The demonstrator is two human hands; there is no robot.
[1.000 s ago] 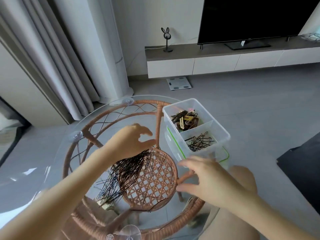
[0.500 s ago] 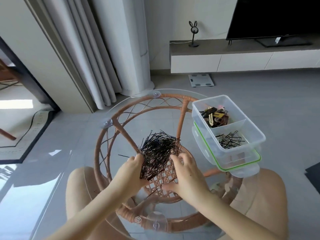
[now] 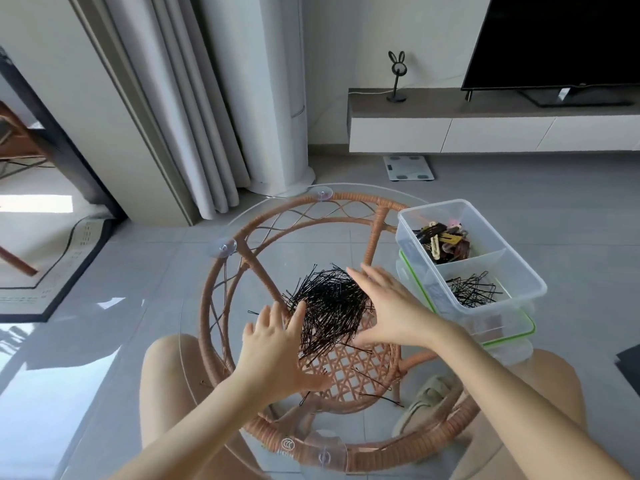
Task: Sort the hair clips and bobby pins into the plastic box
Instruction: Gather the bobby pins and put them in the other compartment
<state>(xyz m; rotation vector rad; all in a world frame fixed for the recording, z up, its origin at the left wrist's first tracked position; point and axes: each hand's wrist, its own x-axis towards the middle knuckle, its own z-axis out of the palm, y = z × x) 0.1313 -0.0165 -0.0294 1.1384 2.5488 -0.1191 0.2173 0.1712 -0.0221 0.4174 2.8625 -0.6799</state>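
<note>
A heap of black bobby pins (image 3: 329, 306) lies on the round glass tabletop (image 3: 194, 306). My left hand (image 3: 277, 351) rests flat at the heap's left edge, fingers spread. My right hand (image 3: 384, 306) is open against the heap's right side, palm toward the pins. Neither hand holds anything. At the table's right stands a clear plastic box (image 3: 519, 258) with two compartments. The far one holds coloured hair clips (image 3: 443, 242), the near one a few bobby pins (image 3: 472, 289). A few stray pins (image 3: 377, 393) lie nearer me.
The box sits on its green-rimmed lid (image 3: 512, 336). A rattan frame (image 3: 377, 220) shows under the glass. My knees are below the table. A curtain (image 3: 180, 98), a TV bench (image 3: 485, 123) and a floor scale (image 3: 408, 168) stand beyond.
Both hands let go of the bunched pins and opened out. The heap now lies flatter between my palms. The view has tilted slightly.
</note>
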